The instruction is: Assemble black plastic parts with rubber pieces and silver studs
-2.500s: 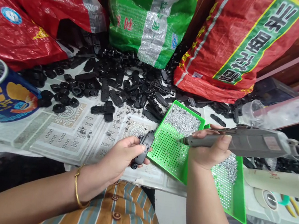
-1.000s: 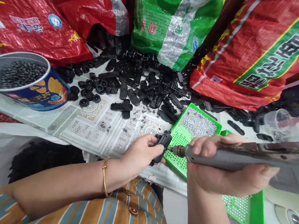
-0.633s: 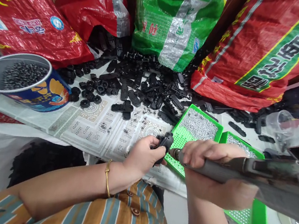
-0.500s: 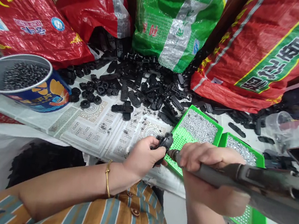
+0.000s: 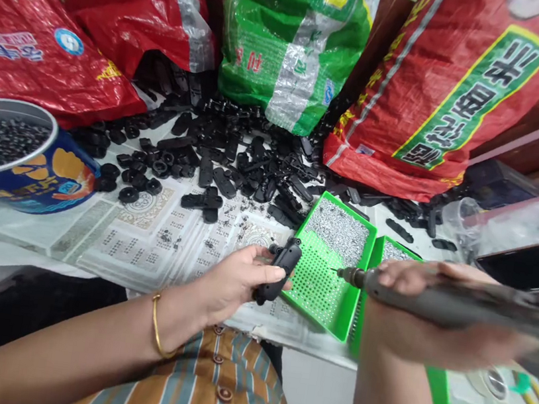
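Observation:
Between the thumb and fingers of my left hand (image 5: 233, 277) is a black plastic part (image 5: 280, 270), elongated with rounded ends and small wheel-like knobs at its upper end. My right hand (image 5: 415, 309) is wrapped round a grey power screwdriver (image 5: 439, 309), whose thin bit points left. The bit's tip (image 5: 335, 269) hangs over a green perforated tray (image 5: 322, 290), apart from the black part. Small silver screws (image 5: 340, 229) fill the far end of that tray. A second green tray (image 5: 384, 245) of screws lies to its right, partly hidden by my right hand.
Loose black plastic parts (image 5: 254, 166) spread across the back of the table. A blue tub (image 5: 52, 178) of small dark pieces stands at left. Red sacks (image 5: 407, 114) and a green sack (image 5: 295, 52) rise behind. Yellow-handled pliers (image 5: 532, 399) lie at right.
The screwdriver's bit has come away from the black part, and my right hand has moved right with it. My left hand still holds the part, now turned more into view. The camera view has shifted.

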`<action>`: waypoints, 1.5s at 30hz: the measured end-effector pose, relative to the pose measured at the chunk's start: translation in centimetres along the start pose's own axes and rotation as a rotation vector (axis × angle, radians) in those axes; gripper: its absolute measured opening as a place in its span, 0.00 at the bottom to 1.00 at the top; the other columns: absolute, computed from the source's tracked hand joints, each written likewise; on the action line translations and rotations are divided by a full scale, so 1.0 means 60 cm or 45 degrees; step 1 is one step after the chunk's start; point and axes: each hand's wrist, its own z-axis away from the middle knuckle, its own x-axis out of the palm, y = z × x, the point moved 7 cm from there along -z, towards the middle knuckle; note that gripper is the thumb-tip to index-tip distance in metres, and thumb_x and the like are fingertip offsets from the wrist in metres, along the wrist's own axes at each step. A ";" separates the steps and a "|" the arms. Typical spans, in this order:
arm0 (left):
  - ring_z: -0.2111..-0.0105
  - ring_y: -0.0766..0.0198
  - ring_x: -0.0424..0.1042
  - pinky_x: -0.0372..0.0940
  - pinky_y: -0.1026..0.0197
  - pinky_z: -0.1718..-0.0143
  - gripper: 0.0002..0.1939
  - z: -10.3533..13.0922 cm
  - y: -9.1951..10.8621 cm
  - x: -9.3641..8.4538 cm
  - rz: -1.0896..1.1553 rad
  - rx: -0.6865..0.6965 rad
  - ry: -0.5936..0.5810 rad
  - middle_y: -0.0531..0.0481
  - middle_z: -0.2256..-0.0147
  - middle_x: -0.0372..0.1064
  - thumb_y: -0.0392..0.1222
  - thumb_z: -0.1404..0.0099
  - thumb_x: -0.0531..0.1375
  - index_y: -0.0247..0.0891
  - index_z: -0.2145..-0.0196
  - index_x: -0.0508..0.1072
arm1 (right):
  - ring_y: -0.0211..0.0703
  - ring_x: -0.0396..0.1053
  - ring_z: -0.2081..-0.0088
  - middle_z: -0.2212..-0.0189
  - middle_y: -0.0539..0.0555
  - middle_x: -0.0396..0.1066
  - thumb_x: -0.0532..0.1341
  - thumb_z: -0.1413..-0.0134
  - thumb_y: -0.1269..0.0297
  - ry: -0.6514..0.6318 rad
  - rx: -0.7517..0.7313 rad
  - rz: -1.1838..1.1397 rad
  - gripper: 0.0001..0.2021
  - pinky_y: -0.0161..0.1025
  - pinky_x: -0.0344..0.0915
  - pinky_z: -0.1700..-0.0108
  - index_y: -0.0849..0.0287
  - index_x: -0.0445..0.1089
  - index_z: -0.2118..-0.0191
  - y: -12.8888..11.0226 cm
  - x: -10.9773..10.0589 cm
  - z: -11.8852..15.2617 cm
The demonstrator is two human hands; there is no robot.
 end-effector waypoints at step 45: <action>0.80 0.65 0.70 0.63 0.66 0.82 0.10 -0.023 -0.026 -0.003 -0.100 0.096 0.145 0.51 0.80 0.68 0.33 0.47 0.56 0.37 0.66 0.62 | 0.37 0.58 0.88 0.90 0.45 0.60 0.56 0.57 0.42 -0.173 0.155 -0.173 0.21 0.38 0.56 0.83 0.57 0.69 0.73 -0.005 0.106 0.021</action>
